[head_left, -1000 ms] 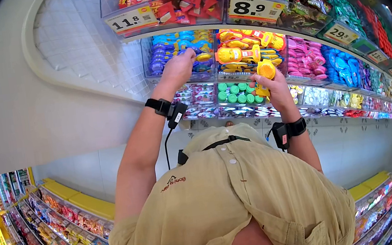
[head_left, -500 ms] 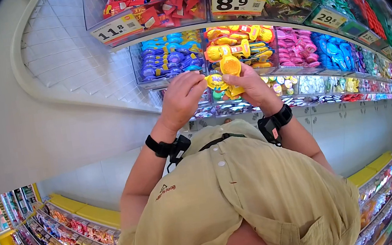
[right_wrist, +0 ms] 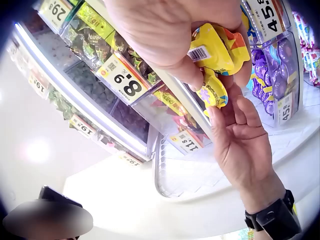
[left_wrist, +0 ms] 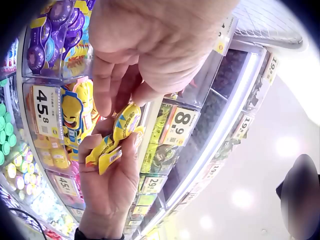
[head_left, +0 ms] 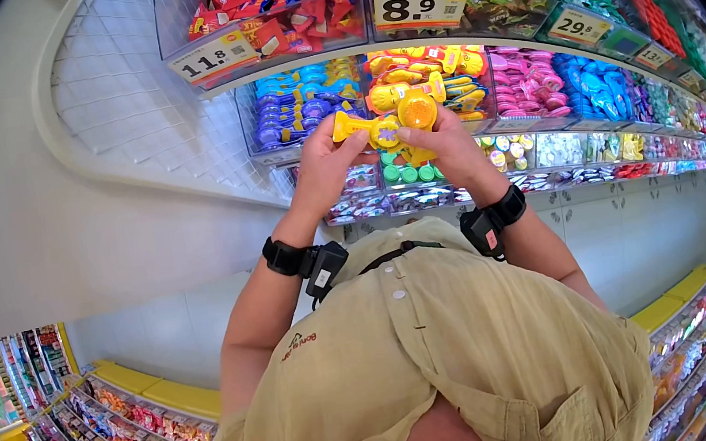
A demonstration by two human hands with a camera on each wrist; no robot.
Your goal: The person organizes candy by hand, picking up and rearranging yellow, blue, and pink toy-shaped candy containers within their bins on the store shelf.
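Two yellow wrapped candies are held in front of the candy bins. The left hand [head_left: 324, 167] pinches one yellow candy [head_left: 351, 126] that has a purple flower print, its thumb on top. My right hand [head_left: 457, 153] grips another yellow candy with an orange round end [head_left: 417, 111], beside the first. In the left wrist view the yellow pieces [left_wrist: 126, 121] lie between both hands' fingertips. A barcode shows on the yellow wrapper [right_wrist: 210, 50] within the right hand, in the right wrist view. Fingers hide parts of both wrappers.
Behind the hands stand clear bins of purple candies [head_left: 303, 113], yellow ones, pink ones [head_left: 527, 86] and blue ones [head_left: 609, 96]. Above them, a ledge carries red-wrapped sweets [head_left: 302, 4] and price cards [head_left: 418, 7]. A white curved counter [head_left: 30, 209] lies at the left.
The left hand has come from the purple bin to the right hand and now holds a yellow candy stretched leftward. The right hand has moved left, bringing its candy close to the left hand's.
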